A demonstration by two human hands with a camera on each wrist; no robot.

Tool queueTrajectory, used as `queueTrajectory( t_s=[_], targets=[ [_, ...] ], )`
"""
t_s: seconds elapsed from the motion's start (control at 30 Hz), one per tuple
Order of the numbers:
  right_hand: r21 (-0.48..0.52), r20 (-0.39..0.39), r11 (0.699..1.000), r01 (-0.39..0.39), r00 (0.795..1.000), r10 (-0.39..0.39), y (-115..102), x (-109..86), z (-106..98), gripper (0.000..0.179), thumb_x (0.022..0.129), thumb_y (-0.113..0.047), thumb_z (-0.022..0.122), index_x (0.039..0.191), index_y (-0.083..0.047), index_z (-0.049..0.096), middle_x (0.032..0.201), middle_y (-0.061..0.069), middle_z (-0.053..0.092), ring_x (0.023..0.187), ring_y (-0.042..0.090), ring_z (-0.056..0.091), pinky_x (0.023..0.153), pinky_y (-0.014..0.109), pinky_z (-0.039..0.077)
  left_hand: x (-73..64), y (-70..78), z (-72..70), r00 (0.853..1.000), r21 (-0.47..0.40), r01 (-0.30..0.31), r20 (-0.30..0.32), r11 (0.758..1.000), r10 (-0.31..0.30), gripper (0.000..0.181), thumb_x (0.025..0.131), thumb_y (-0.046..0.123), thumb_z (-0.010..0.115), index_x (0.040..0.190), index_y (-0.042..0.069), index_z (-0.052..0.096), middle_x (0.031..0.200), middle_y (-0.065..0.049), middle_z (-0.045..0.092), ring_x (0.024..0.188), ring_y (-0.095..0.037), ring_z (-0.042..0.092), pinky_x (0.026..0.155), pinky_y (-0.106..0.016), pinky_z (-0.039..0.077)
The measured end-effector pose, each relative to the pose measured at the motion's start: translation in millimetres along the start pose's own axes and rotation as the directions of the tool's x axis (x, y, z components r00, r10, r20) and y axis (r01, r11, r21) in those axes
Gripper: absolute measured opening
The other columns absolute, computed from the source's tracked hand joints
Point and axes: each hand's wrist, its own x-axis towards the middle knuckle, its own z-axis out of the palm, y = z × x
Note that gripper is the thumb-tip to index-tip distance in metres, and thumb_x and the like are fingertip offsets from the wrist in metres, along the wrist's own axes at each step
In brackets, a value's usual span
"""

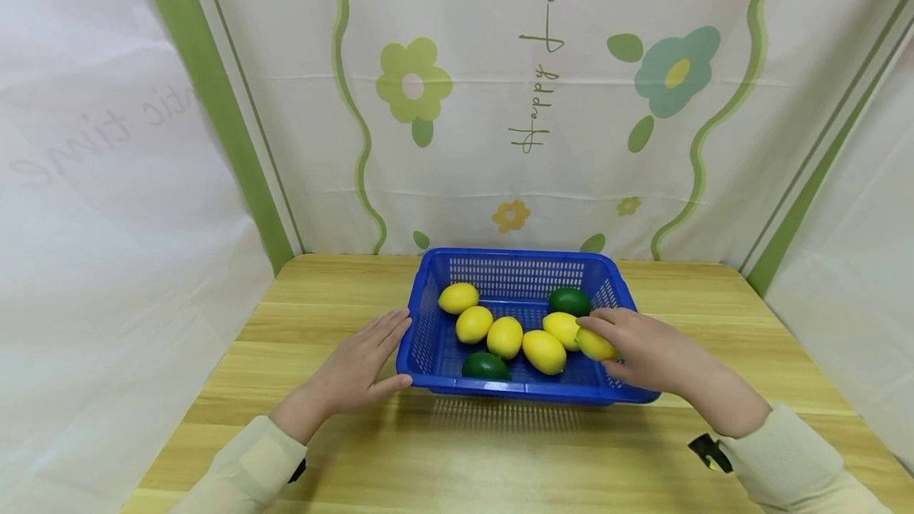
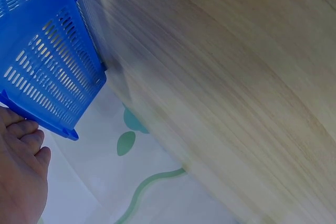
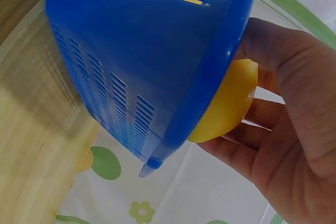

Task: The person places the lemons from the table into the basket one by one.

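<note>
A blue plastic basket (image 1: pixel 514 391) with slotted walls stands on the table, several yellow lemons (image 1: pixel 505 337) inside it. Two dark green oval fruits lie among them, one green fruit (image 1: pixel 485 366) at the front and another green fruit (image 1: pixel 569 301) at the back right. My right hand (image 1: pixel 646 347) holds a lemon (image 3: pixel 231 103) by the basket's right side, fingers and thumb curled round it; in the right wrist view the rim partly hides this lemon. On the opposite side, my left hand (image 1: pixel 360 363) rests against the basket's left rim, fingers fairly straight.
The basket sits toward the back of the wooden table (image 1: pixel 343 292). A white curtain (image 1: pixel 464 173) with printed flowers hangs behind the table's back edge, with similar cloth on both sides. Each sleeve has a dark strap near the wrist.
</note>
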Motion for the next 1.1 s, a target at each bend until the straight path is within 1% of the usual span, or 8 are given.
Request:
queueTrajectory(
  t_s=[0.2,0.43,0.63,0.87,1.1],
  targets=[
    [0.011,0.004,1.000,-0.010,1.000,0.010,-0.7,-0.4,-0.6,0.052,0.074,-0.009,0.078,0.123,0.001,0.063,0.112,0.013,0.064,0.094,0.025,0.062,0.080,0.040,0.057,0.3,-0.4,0.4,1.000,-0.005,0.002,0.001,1.000,-0.002,0.079,0.099,0.055,0.044,0.149,-0.005,0.030,0.155,-0.019,0.028,0.143,-0.030,0.025,0.115,-0.044,0.023],
    [0.032,0.045,0.998,-0.049,0.998,0.048,-2.4,-0.8,-0.8,0.054,0.075,-0.010,0.078,0.125,0.001,0.062,0.115,0.014,0.063,0.100,0.029,0.062,0.082,0.043,0.057,-0.2,-0.4,0.3,1.000,0.000,0.000,0.001,1.000,0.000,0.079,0.099,0.054,0.044,0.149,-0.005,0.030,0.155,-0.019,0.028,0.143,-0.030,0.025,0.116,-0.044,0.023],
    [0.031,0.050,0.998,-0.052,0.997,0.050,-2.5,-0.6,0.6,0.053,0.076,-0.011,0.079,0.125,0.000,0.062,0.115,0.013,0.063,0.100,0.028,0.061,0.083,0.043,0.056,-0.4,0.3,0.0,1.000,-0.003,0.017,0.014,1.000,-0.017,0.079,0.098,0.054,0.045,0.150,-0.004,0.029,0.156,-0.018,0.027,0.144,-0.029,0.024,0.116,-0.044,0.023],
    [0.031,0.057,0.998,-0.059,0.997,0.057,-2.1,-1.9,2.6,0.053,0.076,-0.012,0.079,0.126,0.000,0.062,0.115,0.012,0.063,0.100,0.026,0.061,0.084,0.042,0.056,-0.2,1.0,-0.5,1.000,-0.005,0.013,0.011,1.000,-0.013,0.079,0.099,0.054,0.045,0.150,-0.005,0.029,0.156,-0.019,0.027,0.143,-0.029,0.024,0.116,-0.044,0.023],
    [0.028,0.029,0.998,-0.056,0.998,0.055,-0.7,-3.4,1.3,0.053,0.079,-0.011,0.078,0.127,0.000,0.060,0.119,0.017,0.062,0.108,0.036,0.061,0.086,0.048,0.054,-0.2,1.2,-0.9,1.000,-0.006,0.017,0.015,1.000,-0.017,0.079,0.099,0.054,0.045,0.150,-0.004,0.029,0.156,-0.018,0.026,0.144,-0.029,0.023,0.116,-0.043,0.022]
  ],
)
